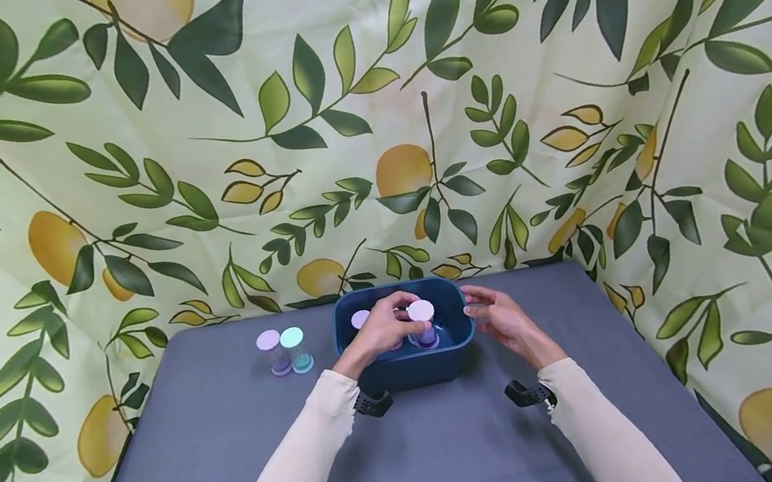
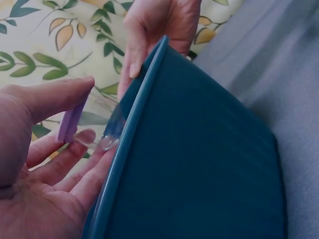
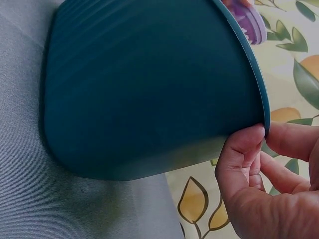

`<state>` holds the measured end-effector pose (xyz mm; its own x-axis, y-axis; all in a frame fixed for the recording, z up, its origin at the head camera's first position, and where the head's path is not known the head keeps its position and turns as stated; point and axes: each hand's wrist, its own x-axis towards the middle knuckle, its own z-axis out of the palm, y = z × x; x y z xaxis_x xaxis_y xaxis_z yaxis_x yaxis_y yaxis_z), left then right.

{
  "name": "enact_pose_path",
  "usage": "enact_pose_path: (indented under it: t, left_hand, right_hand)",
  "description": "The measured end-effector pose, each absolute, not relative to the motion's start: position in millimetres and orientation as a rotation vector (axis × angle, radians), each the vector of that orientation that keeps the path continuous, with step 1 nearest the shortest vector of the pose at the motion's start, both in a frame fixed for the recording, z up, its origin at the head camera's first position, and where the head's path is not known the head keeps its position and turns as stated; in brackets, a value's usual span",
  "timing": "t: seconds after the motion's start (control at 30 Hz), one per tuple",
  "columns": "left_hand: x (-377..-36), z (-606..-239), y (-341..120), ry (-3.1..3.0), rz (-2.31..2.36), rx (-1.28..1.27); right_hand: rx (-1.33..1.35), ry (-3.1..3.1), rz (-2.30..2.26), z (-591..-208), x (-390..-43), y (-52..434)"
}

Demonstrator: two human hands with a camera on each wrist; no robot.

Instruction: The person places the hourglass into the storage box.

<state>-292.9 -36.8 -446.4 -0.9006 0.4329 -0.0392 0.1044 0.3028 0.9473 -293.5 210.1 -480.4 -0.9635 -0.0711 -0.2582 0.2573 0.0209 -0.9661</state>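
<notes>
My left hand (image 1: 382, 330) holds a purple-capped sand timer (image 1: 422, 312) upright over the right part of a dark blue plastic bin (image 1: 415, 370). In the left wrist view, the thumb lies on the purple cap (image 2: 72, 119) and fingers sit near the clear glass, partly behind the bin wall. My right hand (image 1: 507, 321) is at the bin's right end; in the right wrist view its thumb and forefinger pinch the rim (image 3: 265, 112). Another light purple cap (image 1: 361, 319) shows inside the bin on the left, partly hidden by the left hand.
Left of the bin, a purple sand timer (image 1: 274, 352) and a teal sand timer (image 1: 297, 350) stand side by side on the grey cloth-covered table (image 1: 251, 441). A leaf-and-lemon patterned curtain (image 1: 344, 156) hangs close behind the bin and along both sides.
</notes>
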Motion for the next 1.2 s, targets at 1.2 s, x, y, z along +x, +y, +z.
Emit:
enact_pose_path:
  t: [1.2]
  left_hand:
    - [-309.2, -466.8, -7.3, 2.314, 1.215, 0.542]
  right_hand:
    - [0.173, 2.054, -2.042, -480.0, -293.3, 211.0]
